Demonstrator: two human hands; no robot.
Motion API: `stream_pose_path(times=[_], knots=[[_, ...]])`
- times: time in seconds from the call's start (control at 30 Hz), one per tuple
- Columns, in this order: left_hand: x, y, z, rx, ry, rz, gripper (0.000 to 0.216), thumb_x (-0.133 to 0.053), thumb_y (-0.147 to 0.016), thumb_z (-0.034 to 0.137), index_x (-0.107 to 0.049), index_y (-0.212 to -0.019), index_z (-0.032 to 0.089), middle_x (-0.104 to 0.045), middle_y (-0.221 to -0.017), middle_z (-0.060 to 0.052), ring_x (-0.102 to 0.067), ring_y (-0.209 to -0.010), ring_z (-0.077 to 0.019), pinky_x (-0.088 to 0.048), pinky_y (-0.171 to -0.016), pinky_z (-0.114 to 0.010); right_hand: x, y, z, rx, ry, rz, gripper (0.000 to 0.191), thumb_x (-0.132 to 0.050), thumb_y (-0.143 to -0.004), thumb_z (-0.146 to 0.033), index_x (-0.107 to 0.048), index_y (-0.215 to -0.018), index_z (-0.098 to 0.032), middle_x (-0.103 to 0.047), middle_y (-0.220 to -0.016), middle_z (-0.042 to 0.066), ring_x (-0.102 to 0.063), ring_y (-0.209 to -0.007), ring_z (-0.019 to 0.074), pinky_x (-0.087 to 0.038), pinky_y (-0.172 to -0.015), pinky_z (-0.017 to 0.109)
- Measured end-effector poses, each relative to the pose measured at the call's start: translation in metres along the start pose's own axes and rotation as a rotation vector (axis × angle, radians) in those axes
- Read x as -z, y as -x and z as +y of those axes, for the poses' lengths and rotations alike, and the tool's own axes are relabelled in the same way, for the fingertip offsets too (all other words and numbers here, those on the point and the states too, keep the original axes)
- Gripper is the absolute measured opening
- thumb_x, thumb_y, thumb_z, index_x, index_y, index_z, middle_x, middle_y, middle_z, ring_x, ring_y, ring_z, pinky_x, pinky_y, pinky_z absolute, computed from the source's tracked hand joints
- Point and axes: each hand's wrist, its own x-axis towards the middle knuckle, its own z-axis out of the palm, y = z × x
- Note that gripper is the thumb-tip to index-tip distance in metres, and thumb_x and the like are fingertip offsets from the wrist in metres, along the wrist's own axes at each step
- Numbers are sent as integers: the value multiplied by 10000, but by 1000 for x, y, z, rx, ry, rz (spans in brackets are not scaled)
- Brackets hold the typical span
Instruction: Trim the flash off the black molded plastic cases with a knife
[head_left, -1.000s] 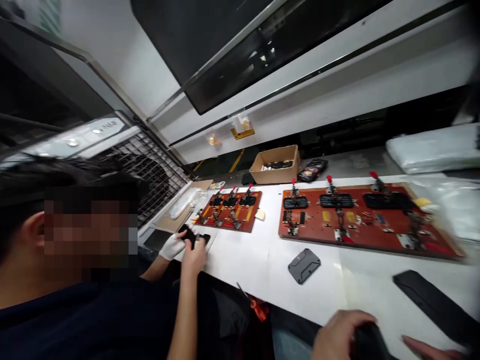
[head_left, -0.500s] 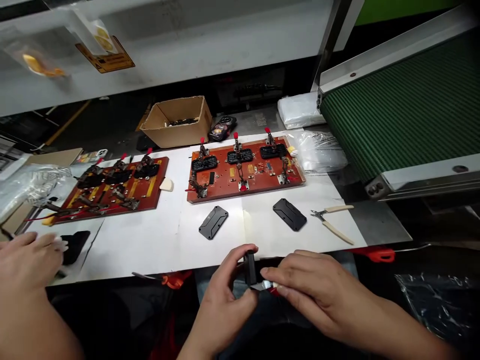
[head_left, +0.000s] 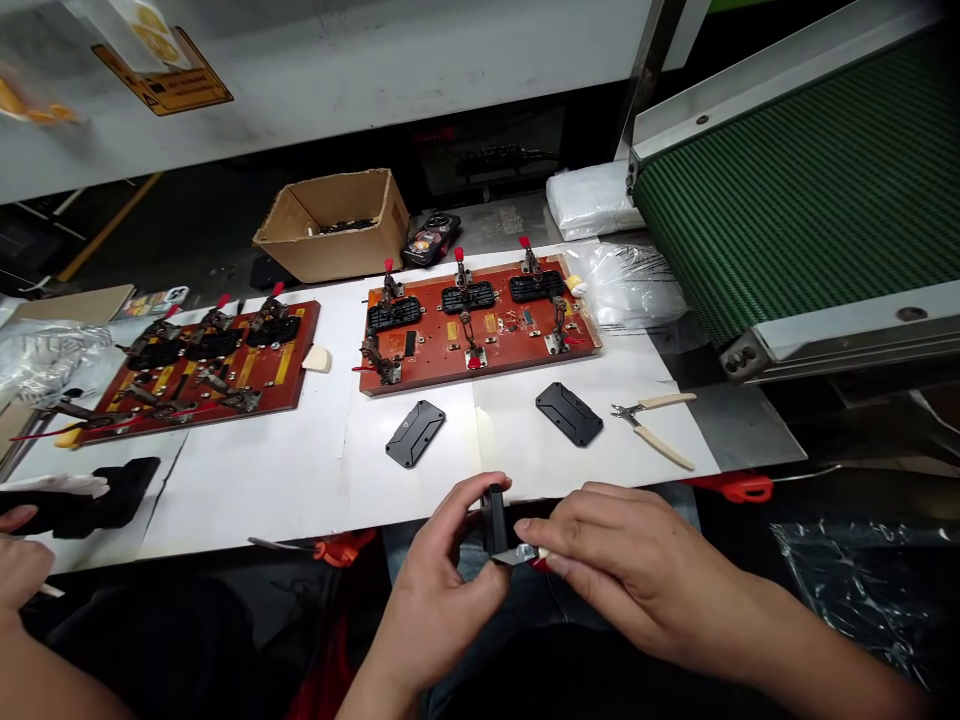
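My left hand [head_left: 439, 600] grips a black plastic cover [head_left: 494, 515] on its edge, fingers over the top and thumb below. In my right hand [head_left: 622, 565] is a knife, its handle mostly hidden by my fingers. The knife's short metal blade [head_left: 517, 554] meets the lower end of the cover, close to my left thumb. On the white-papered table ahead lie two flat black covers, a left cover [head_left: 415, 433] and a right cover [head_left: 569, 414]. Cream-handled nippers [head_left: 656, 428] lie with their handles spread, right of these covers.
Behind the covers sits a red-brown clamp board [head_left: 431, 362] holding several black parts; another clamp board [head_left: 292, 385] stands left. A cardboard box [head_left: 337, 230] and a phone [head_left: 431, 240] are behind. A green conveyor [head_left: 787, 190] rises right. A co-worker's hand [head_left: 22, 570] is at left.
My view has shifted slightly, so the table sits a little further left and up. The co-worker's hand at left has drawn back. My hands keep the same hold on cover and knife.
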Motion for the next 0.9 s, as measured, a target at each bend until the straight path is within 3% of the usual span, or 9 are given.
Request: stream_pose_path(times=[0.43,0.53,0.63,0.8,0.9], knots=[[2,3,-3,-22,-65,-34,708,-607,-872,38,-549,-1453,438,-631,-1453,44,-637,-1327,-196,-429,-1211,-332,3,3,0,-10,111,-26,343,-469,-1148,-200,-606,-1460,-241,-674,-991,35,-587,-833,219,-420,-725,339],[1,6,-3,-18,-74,-57,686,-623,-882,58,-552,-1463,418,-609,-1489,27,-597,-1382,-207,-430,-1210,-318,4,1,11,-24,128,30,347,-458,-1151,-203,-620,-1457,-217,-678,-1001,46,-606,-860,227,-446,-748,348],[-2,10,-2,-9,-1,-119,640,-633,-892,86,-566,-1457,377,-601,-1503,-5,-571,-1416,-225,-419,-1224,-326,8,-1,28,-137,150,116,320,-480,-1141,-210,-672,-1396,-206,-702,-1054,54,-645,-935,234,-476,-821,359],[-9,12,-2,75,179,-124,566,-668,-917,136,-564,-1435,340,-591,-1490,-43,-590,-1381,-224,-445,-1195,-315,7,1,29,-334,-48,158,254,-543,-1134,-276,-653,-1362,-261,-685,-1122,23,-654,-986,190,-483,-855,309],[-17,8,-3,67,394,-47,512,-764,-917,240,-533,-1365,329,-607,-1402,-46,-604,-1340,-217,-497,-1129,-309,-9,5,16,-280,-242,63,205,-717,-1018,-285,-631,-1195,-229,-647,-1147,33,-636,-994,200,-487,-837,301]])
